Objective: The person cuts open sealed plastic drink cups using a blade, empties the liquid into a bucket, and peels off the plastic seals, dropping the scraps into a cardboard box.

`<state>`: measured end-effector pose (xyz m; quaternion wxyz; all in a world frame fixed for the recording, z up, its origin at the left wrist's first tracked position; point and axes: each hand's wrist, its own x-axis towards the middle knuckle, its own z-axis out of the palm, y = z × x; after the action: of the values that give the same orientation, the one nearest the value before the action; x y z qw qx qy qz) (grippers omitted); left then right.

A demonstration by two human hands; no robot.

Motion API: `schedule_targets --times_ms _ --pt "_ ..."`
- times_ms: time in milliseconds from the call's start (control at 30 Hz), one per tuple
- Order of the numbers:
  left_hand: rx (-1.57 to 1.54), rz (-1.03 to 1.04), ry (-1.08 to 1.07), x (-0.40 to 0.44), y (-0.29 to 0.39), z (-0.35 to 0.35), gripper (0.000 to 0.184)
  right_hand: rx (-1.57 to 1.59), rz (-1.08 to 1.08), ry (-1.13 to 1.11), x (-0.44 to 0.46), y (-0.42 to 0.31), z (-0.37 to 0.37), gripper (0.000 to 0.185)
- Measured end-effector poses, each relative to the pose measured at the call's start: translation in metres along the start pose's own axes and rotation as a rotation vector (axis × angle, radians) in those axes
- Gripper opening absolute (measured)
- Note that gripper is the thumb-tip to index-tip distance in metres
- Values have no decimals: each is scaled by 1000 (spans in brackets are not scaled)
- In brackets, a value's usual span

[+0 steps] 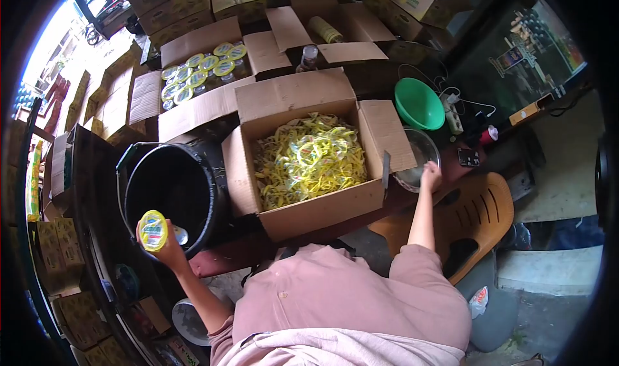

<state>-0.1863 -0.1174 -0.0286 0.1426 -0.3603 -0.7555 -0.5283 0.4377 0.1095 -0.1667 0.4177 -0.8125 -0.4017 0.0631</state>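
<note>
Left hand: fingers wrapped around a yellow-lidded cup (153,231) at the near rim of the black bucket; a loose grip could let it tip or drop, and a hard squeeze could dent it. The left hand (169,248) bears its weight alone.
Clear cup: just beside that hand (182,236); whether it is gripped too, I cannot tell. A knock could send it down.
Black bucket (212,195): its raised rim could catch the wrist or scrape the lid.
Right hand: the right hand (431,175) is at the clear bowl (423,148), fingers seemingly curled; whether they pinch anything, I cannot tell. Pressing on the rim could tilt the bowl.
Open carton (322,210): heaped with yellow strips (309,163), which a brushing sleeve could spill; its right flap overhangs the bowl and could snag the forearm.
Green bowl (419,105): beside the power strip (454,118); any splash there would be risky.
</note>
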Motion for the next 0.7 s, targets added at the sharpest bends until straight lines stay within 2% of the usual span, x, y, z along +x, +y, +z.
schedule_targets --times_ms 100,167,333,367,400,433,467,533,633,700 --pt "37 26 25 -1 -6 1 52 -392 -130 -248 5 30 33 20" --pt "50 29 28 -2 -8 2 53 -547 -102 -428 0 25 37 21" --pt "82 44 39 -3 -8 3 53 -596 -81 -594 26 16 40 33" --pt "84 41 40 -3 -9 3 53 -181 201 -458 48 70 65 40" --pt "87 38 40 -4 -11 3 53 -387 310 -414 51 47 58 44" --pt "89 36 38 -3 -13 2 53 -502 252 -331 35 -2 31 36" --pt "95 44 39 -3 -13 2 52 -693 50 -383 36 -13 20 24" --pt "102 61 38 -3 -12 2 51 -882 -66 -590 34 -71 -20 22" --pt "64 38 35 -3 -7 2 50 -743 15 -674 40 -84 -41 35" --pt "58 51 33 -3 -4 3 50 -649 -219 -671 43 -39 -27 40"
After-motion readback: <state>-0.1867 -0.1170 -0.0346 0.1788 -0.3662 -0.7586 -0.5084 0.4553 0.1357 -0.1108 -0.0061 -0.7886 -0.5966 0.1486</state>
